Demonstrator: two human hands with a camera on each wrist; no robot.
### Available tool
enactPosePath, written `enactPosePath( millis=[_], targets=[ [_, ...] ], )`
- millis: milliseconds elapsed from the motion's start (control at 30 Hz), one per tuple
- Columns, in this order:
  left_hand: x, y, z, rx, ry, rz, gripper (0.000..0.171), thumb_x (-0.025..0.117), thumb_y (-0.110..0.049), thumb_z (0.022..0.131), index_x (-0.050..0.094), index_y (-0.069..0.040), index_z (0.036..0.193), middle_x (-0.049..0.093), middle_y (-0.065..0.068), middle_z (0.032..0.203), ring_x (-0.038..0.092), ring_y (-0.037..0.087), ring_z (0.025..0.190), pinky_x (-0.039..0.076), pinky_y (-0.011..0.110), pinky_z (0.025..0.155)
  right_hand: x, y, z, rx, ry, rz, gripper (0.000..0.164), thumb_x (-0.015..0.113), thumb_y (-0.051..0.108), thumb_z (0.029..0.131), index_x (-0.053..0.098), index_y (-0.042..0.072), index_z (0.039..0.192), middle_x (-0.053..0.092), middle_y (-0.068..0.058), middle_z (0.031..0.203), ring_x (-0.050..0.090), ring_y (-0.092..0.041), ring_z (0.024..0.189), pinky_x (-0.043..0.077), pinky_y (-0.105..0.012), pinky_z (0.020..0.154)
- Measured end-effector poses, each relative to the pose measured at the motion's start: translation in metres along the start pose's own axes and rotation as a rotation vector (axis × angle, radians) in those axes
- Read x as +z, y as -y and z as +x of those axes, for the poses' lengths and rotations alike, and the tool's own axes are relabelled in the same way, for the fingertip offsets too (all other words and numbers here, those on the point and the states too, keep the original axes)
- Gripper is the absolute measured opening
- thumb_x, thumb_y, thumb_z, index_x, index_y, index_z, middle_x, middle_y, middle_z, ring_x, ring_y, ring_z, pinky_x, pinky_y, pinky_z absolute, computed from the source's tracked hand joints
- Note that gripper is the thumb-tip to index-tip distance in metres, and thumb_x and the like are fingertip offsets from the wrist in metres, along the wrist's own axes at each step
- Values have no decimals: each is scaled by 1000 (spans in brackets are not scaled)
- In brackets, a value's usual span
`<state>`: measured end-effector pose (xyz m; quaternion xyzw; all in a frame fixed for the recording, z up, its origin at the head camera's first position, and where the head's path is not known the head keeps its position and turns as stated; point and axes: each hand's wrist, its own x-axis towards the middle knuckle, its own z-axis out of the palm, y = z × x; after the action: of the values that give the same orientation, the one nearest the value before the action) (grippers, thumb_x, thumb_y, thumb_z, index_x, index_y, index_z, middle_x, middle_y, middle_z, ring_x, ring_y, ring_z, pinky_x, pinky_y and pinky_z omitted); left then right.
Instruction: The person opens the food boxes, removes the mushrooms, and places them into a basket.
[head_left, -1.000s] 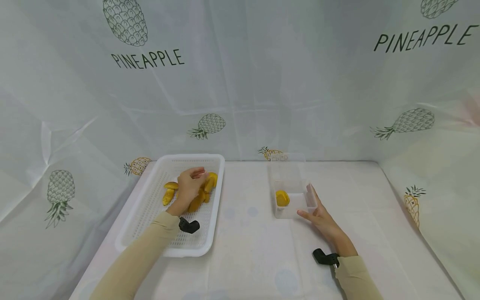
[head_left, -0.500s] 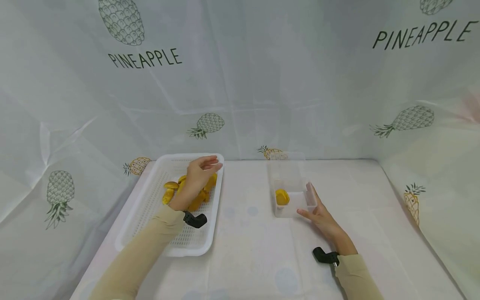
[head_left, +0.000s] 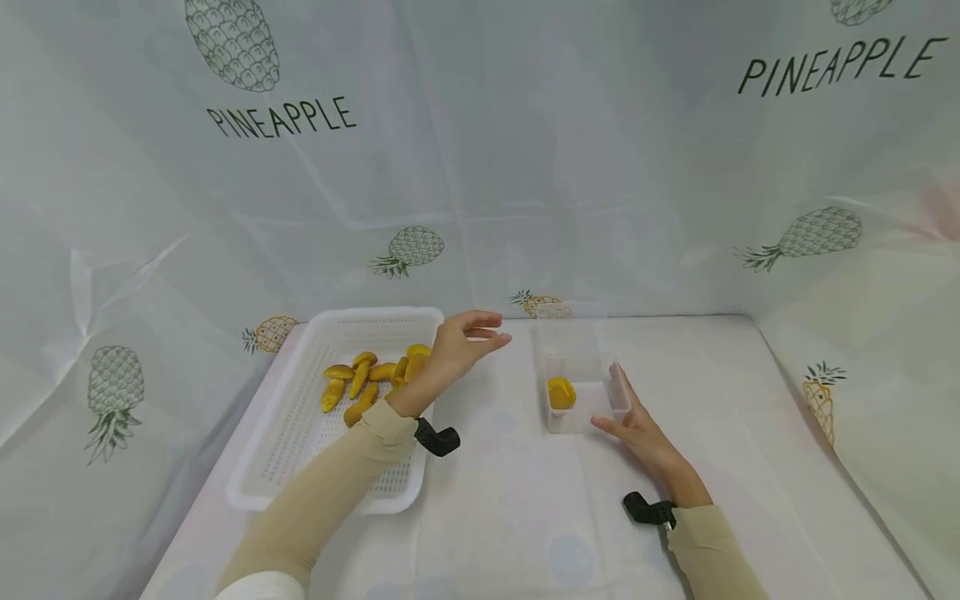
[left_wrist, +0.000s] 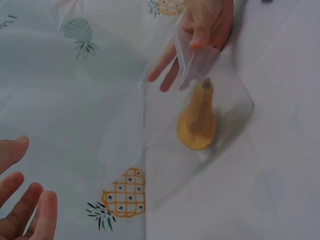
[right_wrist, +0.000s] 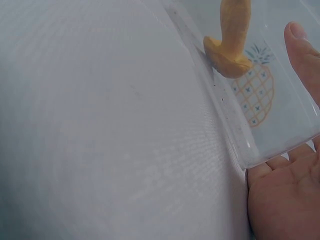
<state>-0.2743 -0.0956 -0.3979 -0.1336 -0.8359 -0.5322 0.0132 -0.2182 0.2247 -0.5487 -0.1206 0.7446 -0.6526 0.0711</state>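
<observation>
My left hand (head_left: 467,340) is in the air just past the right rim of the white basket (head_left: 251,492). Its thumb and fingers are extended and apart; nothing shows between them in the head view or the left wrist view. Several yellow-brown mushrooms (head_left: 337,387) lie in the basket, some partly behind my left wrist. At the right, my right hand (head_left: 645,429) holds a clear plastic box (head_left: 567,423) at its near right corner, thumb on the front and fingers along the side. One mushroom (left_wrist: 197,122) lies in the box's left part, its stem showing in both wrist views.
A clear lid (head_left: 572,333) stands raised behind the box. The table (head_left: 495,517) has a white cloth, and a pineapple-print curtain (head_left: 495,183) hangs along its back edge. Black wrist cameras (head_left: 437,437) stick out below both hands.
My left hand has risen from among the mushrooms and moved right, out over the basket's rim. More mushrooms are now uncovered. The right hand and box stay in place; the head view shifts slightly.
</observation>
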Motion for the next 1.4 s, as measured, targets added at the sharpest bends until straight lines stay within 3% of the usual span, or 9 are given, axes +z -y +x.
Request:
enactPosePath(
  millis=[200,367,567,667,867,1033,1167,1400],
  targets=[
    [25,2,8,32,128,-15,40,82,-27,85,71,-13,121,71,0,116,68,12,98,57,29,82,1,1,-1,-8,-2,-1,104,69,7,94,-6,31,161,-12,-7,166,-11,-37,150,-4,-66,114],
    [43,10,18,105,267,-53,37,80,-23,87,71,-11,121,71,1,116,67,10,98,56,27,84,3,2,-1,-3,-8,-4,104,70,7,94,-6,32,161,-11,-7,166,-10,-37,150,-4,-67,114],
    [59,16,32,202,473,-123,34,76,-5,88,69,1,121,69,11,120,66,26,108,55,27,90,2,1,-1,2,-12,-6,104,70,7,94,-6,28,161,-10,-7,166,-10,-36,150,-4,-68,113],
    [64,17,39,241,573,-113,32,75,1,87,69,3,118,69,15,120,64,31,112,53,28,94,1,1,-1,-2,-10,-10,103,70,8,94,-6,26,161,-10,-8,166,-11,-36,149,-5,-69,112],
    [69,18,50,298,714,-50,32,75,2,86,70,4,117,70,12,119,65,15,109,49,36,101,1,2,-2,-8,-8,-15,103,70,8,94,-6,27,161,-11,-8,166,-14,-34,149,-7,-70,111],
    [70,20,53,274,733,-41,33,76,1,86,70,5,118,70,13,119,66,12,106,49,30,100,1,2,0,-12,-6,-19,103,70,8,94,-6,24,161,-10,-8,166,-14,-34,149,-7,-69,112],
    [72,21,55,245,697,-32,35,77,0,86,68,6,119,69,13,120,65,20,110,50,25,97,1,2,-1,-5,-8,-23,103,70,9,94,-6,27,161,-10,-8,166,-11,-36,150,-3,-70,112],
    [77,25,55,237,638,-36,36,77,0,86,68,6,121,68,15,121,63,29,113,51,30,97,1,3,-1,-1,-8,-23,102,70,9,94,-6,28,161,-10,-8,166,-10,-37,150,-2,-70,112]
  ],
)
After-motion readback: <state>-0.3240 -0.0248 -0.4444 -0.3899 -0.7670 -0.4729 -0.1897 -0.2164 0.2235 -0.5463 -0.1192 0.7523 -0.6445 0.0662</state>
